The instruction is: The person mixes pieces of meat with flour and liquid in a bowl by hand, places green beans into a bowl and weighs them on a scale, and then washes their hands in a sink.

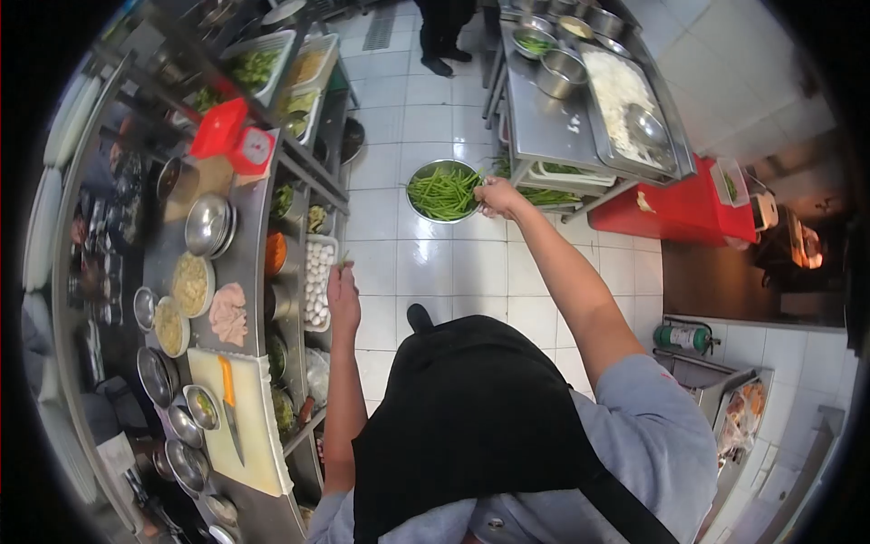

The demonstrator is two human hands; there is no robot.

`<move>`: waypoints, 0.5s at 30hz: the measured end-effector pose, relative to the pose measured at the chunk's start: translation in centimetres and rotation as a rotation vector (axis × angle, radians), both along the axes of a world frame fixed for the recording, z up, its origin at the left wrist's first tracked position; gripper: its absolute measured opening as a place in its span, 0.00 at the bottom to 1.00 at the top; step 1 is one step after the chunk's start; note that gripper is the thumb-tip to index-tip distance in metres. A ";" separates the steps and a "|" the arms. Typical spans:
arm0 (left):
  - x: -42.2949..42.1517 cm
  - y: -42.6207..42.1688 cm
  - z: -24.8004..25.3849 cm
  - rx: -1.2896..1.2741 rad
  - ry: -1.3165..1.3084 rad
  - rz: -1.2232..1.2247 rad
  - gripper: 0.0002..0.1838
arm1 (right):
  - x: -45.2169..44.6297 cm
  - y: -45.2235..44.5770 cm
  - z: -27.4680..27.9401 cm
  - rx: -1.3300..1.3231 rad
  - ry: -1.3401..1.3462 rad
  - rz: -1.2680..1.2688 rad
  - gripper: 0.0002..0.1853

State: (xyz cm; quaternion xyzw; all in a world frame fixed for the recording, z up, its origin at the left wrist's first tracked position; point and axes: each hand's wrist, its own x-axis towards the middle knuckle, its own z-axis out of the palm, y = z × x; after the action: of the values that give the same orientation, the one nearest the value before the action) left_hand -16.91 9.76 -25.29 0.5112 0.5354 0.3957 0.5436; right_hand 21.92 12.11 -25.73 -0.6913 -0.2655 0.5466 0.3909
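A round metal bowl (414, 205) full of long green beans (442, 191) hangs over the tiled floor, its right rim gripped by my right hand (494, 197). My left hand (343, 286) is apart from the bowl, beside the left counter, with its fingers pressed together around a small green piece that is too small to name. Just left of that hand, a white tray of eggs (319, 281) sits on a lower shelf.
On the left counter lie a cutting board (258, 426) with an orange-handled knife (228, 385), raw meat (228, 315), bowls and a red scale (253, 150). A metal table (535, 118) stands ahead right, near a red container (671, 213). A person's legs (441, 32) show ahead.
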 end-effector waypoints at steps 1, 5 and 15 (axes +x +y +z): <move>-0.3 1.5 0.6 0.167 0.133 -0.050 0.12 | -0.9 0.7 0.6 -0.029 0.029 0.037 0.06; 3.5 7.6 6.6 0.665 0.460 -0.172 0.16 | -3.4 3.2 -1.3 -0.017 0.149 0.051 0.07; 14.5 16.7 6.2 0.986 0.644 -0.253 0.14 | -1.5 8.0 3.0 0.129 0.099 0.099 0.07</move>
State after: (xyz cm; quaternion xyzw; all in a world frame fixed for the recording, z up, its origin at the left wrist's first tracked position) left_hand -2.45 26.46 -19.06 0.8569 0.3617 0.3546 0.0958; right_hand 20.45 20.07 -22.74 -0.6229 -0.3146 0.5804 0.4197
